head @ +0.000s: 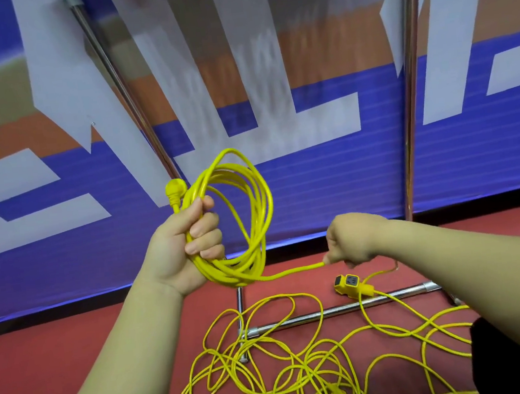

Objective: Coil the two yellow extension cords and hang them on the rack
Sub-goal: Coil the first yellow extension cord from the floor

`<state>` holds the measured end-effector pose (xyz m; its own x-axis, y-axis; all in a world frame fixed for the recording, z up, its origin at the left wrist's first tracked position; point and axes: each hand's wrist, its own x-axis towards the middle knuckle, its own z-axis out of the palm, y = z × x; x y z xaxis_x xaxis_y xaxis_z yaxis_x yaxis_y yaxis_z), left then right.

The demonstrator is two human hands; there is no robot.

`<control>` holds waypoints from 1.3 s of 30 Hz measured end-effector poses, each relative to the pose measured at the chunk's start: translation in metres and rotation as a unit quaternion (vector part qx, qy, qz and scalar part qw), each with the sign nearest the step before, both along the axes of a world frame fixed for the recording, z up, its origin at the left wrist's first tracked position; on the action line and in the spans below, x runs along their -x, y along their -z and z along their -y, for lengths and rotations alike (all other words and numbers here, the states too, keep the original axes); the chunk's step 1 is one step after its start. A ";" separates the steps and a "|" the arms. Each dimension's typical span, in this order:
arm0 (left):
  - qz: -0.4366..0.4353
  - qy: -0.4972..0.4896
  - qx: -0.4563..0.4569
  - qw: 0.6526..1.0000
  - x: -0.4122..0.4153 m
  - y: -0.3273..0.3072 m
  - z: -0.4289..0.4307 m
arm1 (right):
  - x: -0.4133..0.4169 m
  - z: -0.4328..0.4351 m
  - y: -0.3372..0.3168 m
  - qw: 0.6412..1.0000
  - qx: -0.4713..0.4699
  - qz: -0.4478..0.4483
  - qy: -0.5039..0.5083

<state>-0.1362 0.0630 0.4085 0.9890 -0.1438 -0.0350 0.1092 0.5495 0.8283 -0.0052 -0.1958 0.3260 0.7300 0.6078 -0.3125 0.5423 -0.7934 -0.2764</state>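
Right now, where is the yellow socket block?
Head view, right of centre: the socket block lies on the red floor just below the right hand, beside the rack's chrome base bar.

Your left hand (188, 237) grips a coil of yellow cord (252, 197), its plug (175, 188) sticking up above your thumb. Your right hand (351, 240) pinches the strand (293, 270) leaving the coil. Below that hand, a socket block (351, 283) and tangled loose cord (270, 357) lie on the red floor (76, 363), the cord crossing the rack's bar (330, 312).

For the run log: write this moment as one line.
step: coiling | left hand: grips coil | right hand: pinches feeding strand | loose cord: tangled on floor, across rack base
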 end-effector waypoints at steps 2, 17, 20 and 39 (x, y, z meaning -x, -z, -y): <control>0.001 0.063 -0.004 0.998 0.003 -0.001 0.000 | -0.007 0.003 -0.002 0.998 -0.044 0.004 0.034; -0.060 0.153 -0.182 0.970 0.001 0.013 0.026 | -0.031 0.020 -0.034 0.736 -0.366 -0.441 0.360; -0.079 0.125 -0.214 0.966 -0.001 0.020 0.033 | -0.028 0.024 -0.048 0.687 -0.431 -0.470 0.349; -0.120 0.048 -0.347 0.929 -0.011 0.053 0.066 | 0.003 0.003 -0.059 0.816 -0.401 -0.327 0.257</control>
<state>-0.1249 -0.0034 0.3559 0.9246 -0.0906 -0.3701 0.3576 -0.1290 0.9249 -0.0079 -0.1990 0.3850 0.7900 0.4742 -0.3887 -0.2761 -0.2909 -0.9161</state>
